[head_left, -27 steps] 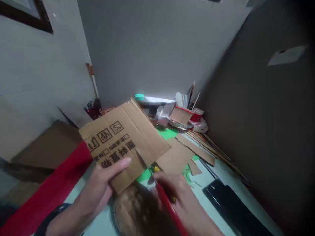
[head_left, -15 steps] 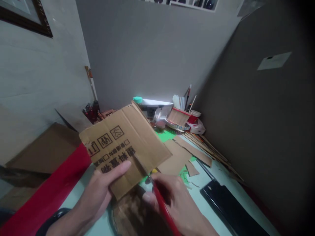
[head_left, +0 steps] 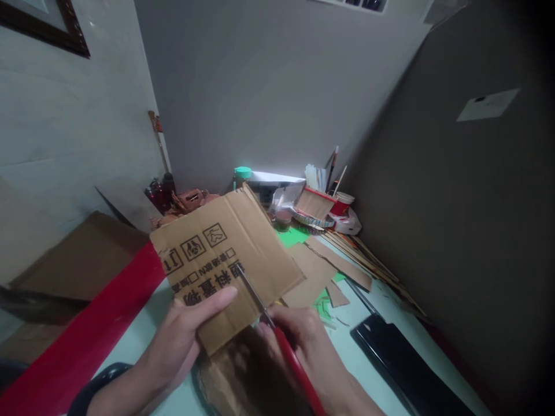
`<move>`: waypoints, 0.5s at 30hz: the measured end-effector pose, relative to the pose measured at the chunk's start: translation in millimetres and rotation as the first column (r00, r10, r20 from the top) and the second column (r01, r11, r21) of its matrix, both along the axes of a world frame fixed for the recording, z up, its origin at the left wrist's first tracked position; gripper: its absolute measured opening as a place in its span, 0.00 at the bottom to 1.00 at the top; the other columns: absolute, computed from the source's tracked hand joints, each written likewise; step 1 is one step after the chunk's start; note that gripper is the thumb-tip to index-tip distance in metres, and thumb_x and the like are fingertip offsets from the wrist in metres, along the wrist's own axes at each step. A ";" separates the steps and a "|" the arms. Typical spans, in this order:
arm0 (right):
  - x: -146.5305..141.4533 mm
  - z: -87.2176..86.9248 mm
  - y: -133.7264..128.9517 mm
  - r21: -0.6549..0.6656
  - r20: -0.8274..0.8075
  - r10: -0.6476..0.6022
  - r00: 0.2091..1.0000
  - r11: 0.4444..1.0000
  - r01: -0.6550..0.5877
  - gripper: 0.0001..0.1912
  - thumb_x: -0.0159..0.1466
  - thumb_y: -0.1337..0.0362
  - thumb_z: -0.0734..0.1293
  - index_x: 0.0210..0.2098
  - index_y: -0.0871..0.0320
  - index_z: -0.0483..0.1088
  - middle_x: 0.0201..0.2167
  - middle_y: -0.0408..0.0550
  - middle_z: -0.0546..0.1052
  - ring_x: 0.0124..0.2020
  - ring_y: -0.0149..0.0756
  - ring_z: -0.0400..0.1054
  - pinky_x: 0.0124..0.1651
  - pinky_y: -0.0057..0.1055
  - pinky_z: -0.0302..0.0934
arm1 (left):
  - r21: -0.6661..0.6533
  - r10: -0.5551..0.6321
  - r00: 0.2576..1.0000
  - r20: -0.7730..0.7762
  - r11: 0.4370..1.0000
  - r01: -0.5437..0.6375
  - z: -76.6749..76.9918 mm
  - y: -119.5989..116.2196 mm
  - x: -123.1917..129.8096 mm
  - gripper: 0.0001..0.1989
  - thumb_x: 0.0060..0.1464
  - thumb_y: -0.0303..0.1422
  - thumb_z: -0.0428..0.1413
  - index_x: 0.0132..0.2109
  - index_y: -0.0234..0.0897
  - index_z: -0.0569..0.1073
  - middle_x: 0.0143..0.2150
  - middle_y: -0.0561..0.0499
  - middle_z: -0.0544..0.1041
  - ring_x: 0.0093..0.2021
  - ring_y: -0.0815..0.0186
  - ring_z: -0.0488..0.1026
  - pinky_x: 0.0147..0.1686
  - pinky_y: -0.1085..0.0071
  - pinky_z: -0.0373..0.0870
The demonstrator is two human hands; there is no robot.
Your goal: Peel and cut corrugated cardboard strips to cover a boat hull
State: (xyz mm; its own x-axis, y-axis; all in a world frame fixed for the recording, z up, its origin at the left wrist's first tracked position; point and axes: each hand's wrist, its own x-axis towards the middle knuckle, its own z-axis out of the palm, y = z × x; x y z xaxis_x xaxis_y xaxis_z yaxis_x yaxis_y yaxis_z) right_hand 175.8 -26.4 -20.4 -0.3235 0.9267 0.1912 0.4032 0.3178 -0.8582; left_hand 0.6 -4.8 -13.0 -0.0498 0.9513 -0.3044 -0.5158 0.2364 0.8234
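My left hand [head_left: 184, 332] grips a piece of brown corrugated cardboard [head_left: 271, 242] by its near left edge, thumb on top of the printed symbols and characters. The cardboard is held up, tilted, above the table. In my right hand [head_left: 314, 341] is a pair of scissors with red handles [head_left: 297, 367]. One metal blade lies over the cardboard's printed face, pointing up and left past my left thumb; the other blade is hidden by the cardboard. Fingers of my right hand wrap around the handles at the cardboard's near right edge.
Cut cardboard pieces [head_left: 310, 274] and green scraps [head_left: 323, 306] lie on the pale table. A black flat object [head_left: 403, 361] is at right. Thin wooden strips [head_left: 381, 268], a red cup [head_left: 341, 205] and a teal-lidded jar [head_left: 241, 173] stand or lie farther back.
The cardboard and my left hand have shifted slightly right in view. The scissors' handles appear closer together, with the blade still across the cardboard.
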 end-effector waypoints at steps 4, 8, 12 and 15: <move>-0.3 -1.6 -0.9 -0.063 0.002 -0.037 0.999 0.997 0.037 0.13 0.61 0.60 0.66 0.23 0.60 0.66 0.19 0.37 0.59 0.23 0.27 0.48 0.24 0.25 0.45 | 0.034 -0.032 0.999 0.009 0.999 0.032 -0.3 -2.1 0.7 0.39 0.46 0.27 0.68 0.65 0.43 0.66 0.38 0.51 0.86 0.37 0.59 0.83 0.38 0.69 0.81; -0.3 0.9 -2.9 -0.139 -0.087 -0.035 0.996 0.990 0.023 0.12 0.58 0.58 0.70 0.26 0.60 0.69 0.22 0.38 0.62 0.24 0.28 0.52 0.26 0.25 0.48 | 0.075 -0.086 0.996 0.002 0.993 0.086 -4.4 -5.4 1.9 0.38 0.45 0.30 0.70 0.63 0.46 0.69 0.39 0.53 0.86 0.38 0.60 0.83 0.39 0.72 0.80; -2.8 1.1 -2.7 -0.228 -0.205 -0.069 0.976 0.974 0.021 0.19 0.52 0.54 0.75 0.22 0.60 0.66 0.19 0.37 0.59 0.22 0.27 0.51 0.23 0.25 0.46 | 0.062 -0.120 0.993 -0.013 0.991 0.121 -4.1 -10.1 1.4 0.32 0.46 0.31 0.69 0.59 0.48 0.73 0.41 0.54 0.87 0.42 0.58 0.83 0.39 0.72 0.80; -5.2 -0.6 -2.8 -0.184 -0.204 -0.084 0.975 0.982 0.046 0.20 0.55 0.56 0.73 0.18 0.59 0.62 0.17 0.37 0.58 0.20 0.26 0.49 0.22 0.25 0.45 | 0.046 -0.138 0.990 0.014 0.989 0.137 -0.8 -12.3 1.7 0.32 0.45 0.30 0.69 0.59 0.48 0.73 0.41 0.54 0.87 0.46 0.55 0.82 0.40 0.72 0.81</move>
State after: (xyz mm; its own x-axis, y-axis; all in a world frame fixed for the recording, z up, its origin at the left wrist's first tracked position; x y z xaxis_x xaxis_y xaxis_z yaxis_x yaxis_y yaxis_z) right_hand 170.7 -29.2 -21.0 -0.2322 0.9695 0.0788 0.2228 0.1318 -0.9659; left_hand 2.3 -17.1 -13.8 0.0874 0.9613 -0.2613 -0.4953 0.2695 0.8259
